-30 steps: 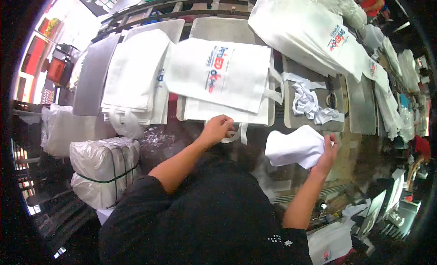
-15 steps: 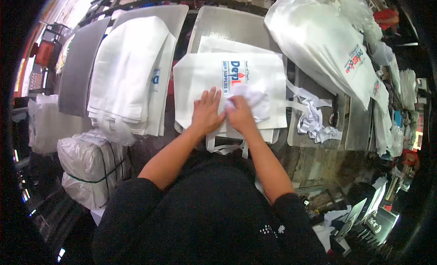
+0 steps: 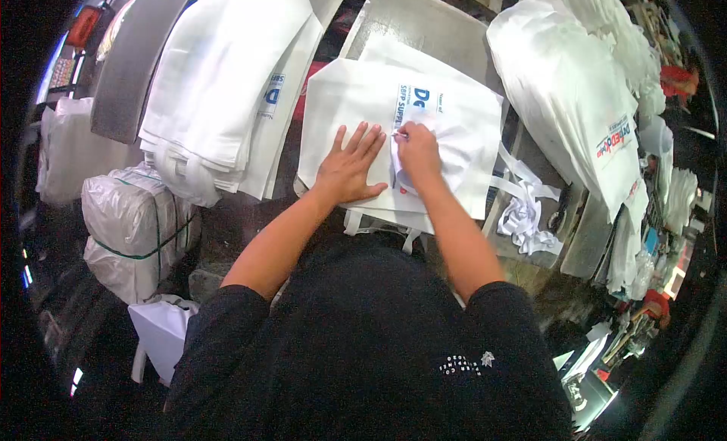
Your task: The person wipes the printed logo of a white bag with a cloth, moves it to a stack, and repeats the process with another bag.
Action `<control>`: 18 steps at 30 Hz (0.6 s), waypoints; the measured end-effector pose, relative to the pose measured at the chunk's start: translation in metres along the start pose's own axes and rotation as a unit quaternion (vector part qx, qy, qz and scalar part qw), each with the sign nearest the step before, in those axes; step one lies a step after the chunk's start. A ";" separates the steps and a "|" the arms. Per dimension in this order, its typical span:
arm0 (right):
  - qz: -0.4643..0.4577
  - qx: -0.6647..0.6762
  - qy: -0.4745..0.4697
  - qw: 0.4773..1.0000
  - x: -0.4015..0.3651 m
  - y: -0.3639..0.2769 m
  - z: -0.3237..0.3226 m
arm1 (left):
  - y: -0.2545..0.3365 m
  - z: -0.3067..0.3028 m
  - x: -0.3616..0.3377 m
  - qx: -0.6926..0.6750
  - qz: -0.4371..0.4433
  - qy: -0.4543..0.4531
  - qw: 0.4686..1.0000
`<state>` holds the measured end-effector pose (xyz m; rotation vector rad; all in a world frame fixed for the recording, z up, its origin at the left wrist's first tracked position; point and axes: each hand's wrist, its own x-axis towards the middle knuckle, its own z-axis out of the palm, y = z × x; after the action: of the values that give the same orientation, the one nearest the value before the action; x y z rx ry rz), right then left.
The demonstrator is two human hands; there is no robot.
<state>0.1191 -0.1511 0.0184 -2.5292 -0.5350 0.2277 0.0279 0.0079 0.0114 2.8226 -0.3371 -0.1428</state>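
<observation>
A white fabric tote bag (image 3: 341,100) with blue and red print lies in front of me on a small stack of similar bags. My left hand (image 3: 352,164) presses flat on its left part, fingers spread and nothing in it. On the print, my right hand (image 3: 419,151) is closed in a pinch on a thin pointed tool (image 3: 398,135); only its short metallic tip shows, so I cannot tell its exact kind. A crumpled white cloth (image 3: 454,157) spreads from beneath that hand over part of the lettering.
A stack of white bags (image 3: 219,85) lies at left, above a plastic-wrapped bundle (image 3: 132,221) tied with cord. Grey boards (image 3: 416,24) lie under and behind the work. More printed bags (image 3: 560,85) are piled at right, near tangled white strips (image 3: 526,221).
My left hand has moved away from the right, its fingers spreading wider. The right hand has shifted over the print, and a tool tip now shows in it. The view has turned slightly.
</observation>
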 end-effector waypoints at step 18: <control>0.036 0.003 0.051 0.998 -0.016 0.003 0.018 | 0.000 0.003 -0.002 0.020 0.023 0.012 0.999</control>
<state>0.1004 -0.1513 0.0024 -2.5413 -0.4022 0.1249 0.0255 0.0078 0.0081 2.8513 -0.4049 -0.0923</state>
